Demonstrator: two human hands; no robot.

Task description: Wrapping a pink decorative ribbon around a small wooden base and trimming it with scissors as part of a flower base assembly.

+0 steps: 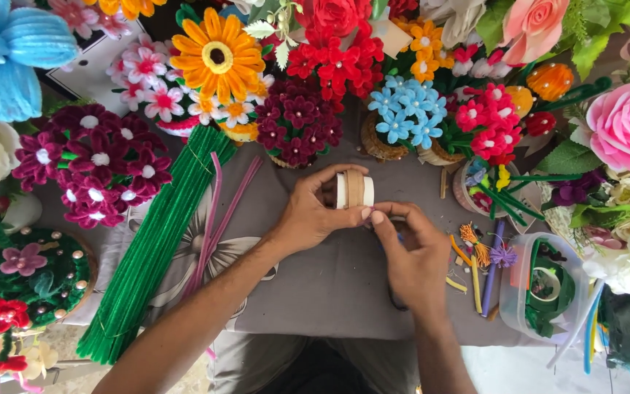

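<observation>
Left hand [313,211] curled around a small roll of tape [354,190], thumb on the near side and fingers wrapped over the far side, so the roll stands on its edge just above the bench [329,284]. Right hand [413,252] close beside it, thumb and first finger pressed together at the roll's lower edge, pinching what looks like the loose end of the tape. Too small to tell if the end is really caught.

Roll probably very light, with a stiff round ring inside and soft, thin tape on the outside. Tan band in the middle, white at both sides. Likely sticky on one face, so easy to wrinkle or stick to a fingertip. Best held by the flat round sides, as the left hand does now, with the end taken only at its tip.

Left of the left hand, a long bundle of green fuzzy sticks [156,244] and a few pink fuzzy sticks [216,219]. Right of the right hand, short cut bits [475,266] in yellow, orange and purple, then a clear tub [545,288] with green bits inside. Beyond both hands, pots of handmade flowers: a big orange flower [217,55], a clump of little blue flowers [406,111], dark red flowers [299,120].
</observation>
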